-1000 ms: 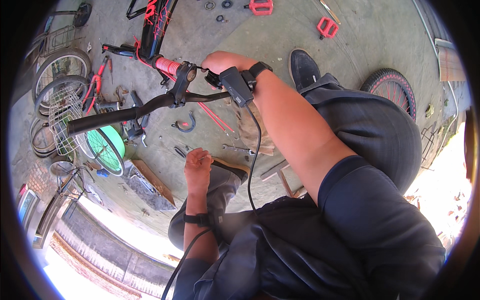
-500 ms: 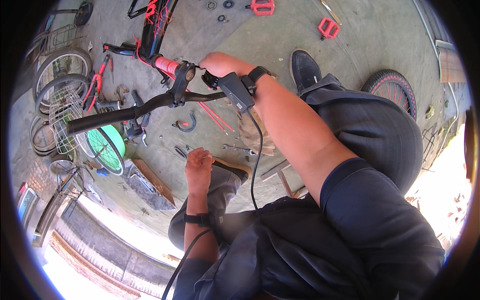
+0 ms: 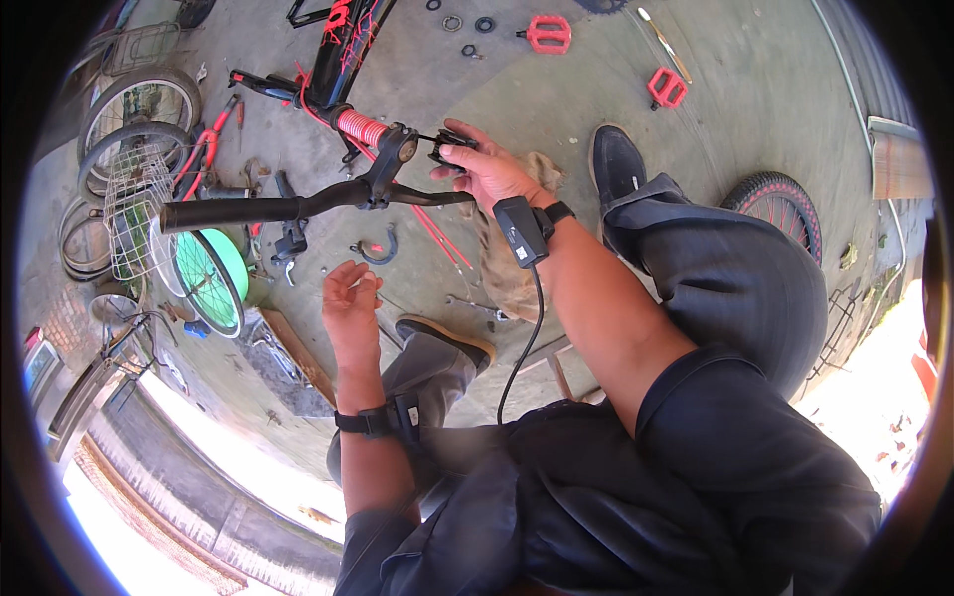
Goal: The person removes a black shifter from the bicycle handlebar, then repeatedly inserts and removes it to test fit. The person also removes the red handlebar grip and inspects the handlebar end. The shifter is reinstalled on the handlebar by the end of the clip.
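Observation:
My right hand (image 3: 497, 179) is closed on a small black ridged part (image 3: 453, 149), held beside the handlebar stem (image 3: 392, 164); its exact kind I cannot make out. The black handlebar (image 3: 248, 213) extends leftward from the stem, and its right end passes below my right hand. Behind the stem is a red ribbed sleeve (image 3: 360, 126), leading to the black and red bicycle frame (image 3: 333, 70). Lower and to the left, my left hand (image 3: 351, 306) is in the air with fingers loosely bent and apart. Nothing shows in it.
Red pedals (image 3: 549, 36) and small rings (image 3: 484, 24) lie on the concrete floor. A brown cloth (image 3: 512, 258) and a wrench (image 3: 475, 306) lie under my right arm. Wheels (image 3: 139, 114), a wire basket (image 3: 139, 209) and red-handled cutters (image 3: 207, 149) are at left; a tyred wheel (image 3: 780, 204) is at right.
My right hand has turned and drawn back rightward from the stem, bringing the black part with it. My left hand has moved left and slightly up. The view has shifted a little.

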### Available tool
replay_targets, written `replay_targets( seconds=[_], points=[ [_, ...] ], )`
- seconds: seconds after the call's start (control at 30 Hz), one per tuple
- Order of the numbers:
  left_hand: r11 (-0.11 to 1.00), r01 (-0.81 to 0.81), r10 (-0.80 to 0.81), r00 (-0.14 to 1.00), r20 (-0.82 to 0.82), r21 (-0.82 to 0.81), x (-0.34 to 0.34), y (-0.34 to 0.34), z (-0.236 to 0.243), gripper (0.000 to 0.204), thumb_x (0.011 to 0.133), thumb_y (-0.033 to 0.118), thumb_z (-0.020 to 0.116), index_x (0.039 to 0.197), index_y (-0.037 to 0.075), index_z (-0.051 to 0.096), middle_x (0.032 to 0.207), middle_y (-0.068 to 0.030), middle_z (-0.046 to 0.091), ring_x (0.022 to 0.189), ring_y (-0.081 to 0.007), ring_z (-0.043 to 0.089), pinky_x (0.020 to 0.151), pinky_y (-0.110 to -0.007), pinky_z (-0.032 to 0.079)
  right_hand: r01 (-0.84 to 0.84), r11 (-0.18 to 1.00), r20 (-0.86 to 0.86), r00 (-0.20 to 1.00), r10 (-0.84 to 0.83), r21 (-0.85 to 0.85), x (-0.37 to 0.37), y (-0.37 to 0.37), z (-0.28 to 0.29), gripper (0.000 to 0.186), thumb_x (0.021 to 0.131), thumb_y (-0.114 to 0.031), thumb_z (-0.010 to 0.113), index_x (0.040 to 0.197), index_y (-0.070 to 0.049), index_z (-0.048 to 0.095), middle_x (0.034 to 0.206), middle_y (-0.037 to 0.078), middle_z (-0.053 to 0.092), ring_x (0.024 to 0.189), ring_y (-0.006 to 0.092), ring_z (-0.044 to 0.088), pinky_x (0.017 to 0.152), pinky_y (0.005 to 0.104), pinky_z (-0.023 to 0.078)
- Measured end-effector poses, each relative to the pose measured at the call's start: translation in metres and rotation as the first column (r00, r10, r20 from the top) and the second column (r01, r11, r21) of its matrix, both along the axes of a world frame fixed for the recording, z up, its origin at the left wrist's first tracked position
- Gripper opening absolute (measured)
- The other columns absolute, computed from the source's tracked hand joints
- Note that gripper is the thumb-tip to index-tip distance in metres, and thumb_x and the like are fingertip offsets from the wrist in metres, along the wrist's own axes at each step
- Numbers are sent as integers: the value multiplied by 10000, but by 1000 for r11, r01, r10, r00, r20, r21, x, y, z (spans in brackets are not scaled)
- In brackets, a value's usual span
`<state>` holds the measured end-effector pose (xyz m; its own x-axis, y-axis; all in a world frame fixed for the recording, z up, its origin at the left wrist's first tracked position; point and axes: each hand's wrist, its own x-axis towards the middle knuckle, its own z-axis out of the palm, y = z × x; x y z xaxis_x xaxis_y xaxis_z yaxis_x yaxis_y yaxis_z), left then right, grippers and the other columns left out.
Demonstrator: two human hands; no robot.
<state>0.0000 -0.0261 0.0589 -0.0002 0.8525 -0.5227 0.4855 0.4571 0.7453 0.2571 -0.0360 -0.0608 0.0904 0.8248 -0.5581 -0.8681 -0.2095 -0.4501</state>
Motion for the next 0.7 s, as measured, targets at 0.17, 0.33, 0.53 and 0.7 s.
replay_targets(
  seconds=[0.17,0.33,0.53,0.7],
  points=[
    [987,13,-20,999,39,162,19,31,11,416,959,136,670,1323,10,510,1245,-107,634,998,-165,661,740,-267,500,9,990,120,993,8,-139,-7,12,0,413,937,-238,634,1322,-98,577,1007,53,667,637,166,638,491,257,409],
    [974,10,-47,986,159,224,40,42,7,457,946,132,686,1347,12,501,1300,-110,602,1078,-144,614,791,-277,503,-33,984,147,987,59,-172,0,21,-2,348,931,-210,548,1249,-89,623,945,73,664,482,168,552,398,282,361],
    [978,62,-103,973,206,198,60,50,13,444,936,130,701,1330,25,524,1246,-82,633,1080,-130,598,824,-286,486,-95,986,124,986,112,-139,8,21,-2,348,903,-264,575,1206,-98,620,904,69,624,521,202,599,437,318,428],
    [984,47,-69,990,126,170,70,60,6,456,935,174,710,1342,61,538,1177,-27,656,1016,-91,607,689,-250,468,-247,968,-86,966,242,-51,29,18,-1,457,980,-358,544,1333,-68,540,1092,164,664,806,323,728,536,327,525]
  ],
)
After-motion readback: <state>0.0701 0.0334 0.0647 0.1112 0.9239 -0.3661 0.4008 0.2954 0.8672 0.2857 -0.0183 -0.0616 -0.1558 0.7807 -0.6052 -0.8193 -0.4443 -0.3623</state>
